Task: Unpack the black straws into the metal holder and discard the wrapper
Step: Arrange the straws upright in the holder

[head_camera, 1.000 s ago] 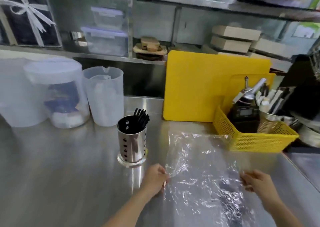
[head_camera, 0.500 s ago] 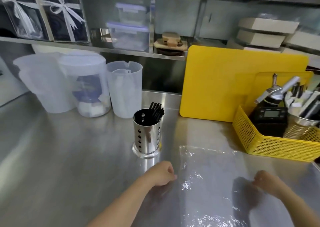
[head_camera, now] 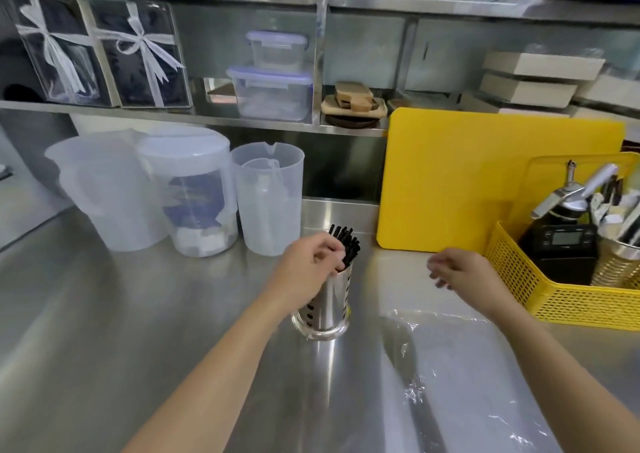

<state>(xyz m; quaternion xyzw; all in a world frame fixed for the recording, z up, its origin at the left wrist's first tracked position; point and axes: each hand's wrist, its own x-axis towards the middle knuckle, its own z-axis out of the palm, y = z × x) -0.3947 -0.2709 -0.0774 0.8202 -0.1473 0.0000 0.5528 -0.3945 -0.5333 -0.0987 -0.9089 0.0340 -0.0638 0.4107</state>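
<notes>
The metal holder [head_camera: 325,309], a perforated steel cup, stands mid-counter with the black straws [head_camera: 348,241] sticking out of its top. My left hand [head_camera: 308,269] covers the holder's upper left side. Its fingers curl over the rim and touch the straws. My right hand [head_camera: 465,274] hovers above the counter to the right of the holder, fingers apart and holding nothing. The clear plastic wrapper [head_camera: 460,376] lies flat on the steel counter below my right hand and forearm, and neither hand touches it.
A yellow cutting board [head_camera: 485,175] leans on the back wall. At the right stands a yellow basket [head_camera: 554,300] of tools. Three translucent jugs [head_camera: 266,196] stand to the left of the holder. Shelves with boxes run above the counter.
Both hands have let go of the wrapper and risen. My left hand has moved up to the holder's rim and my right hand has lifted toward the cutting board.
</notes>
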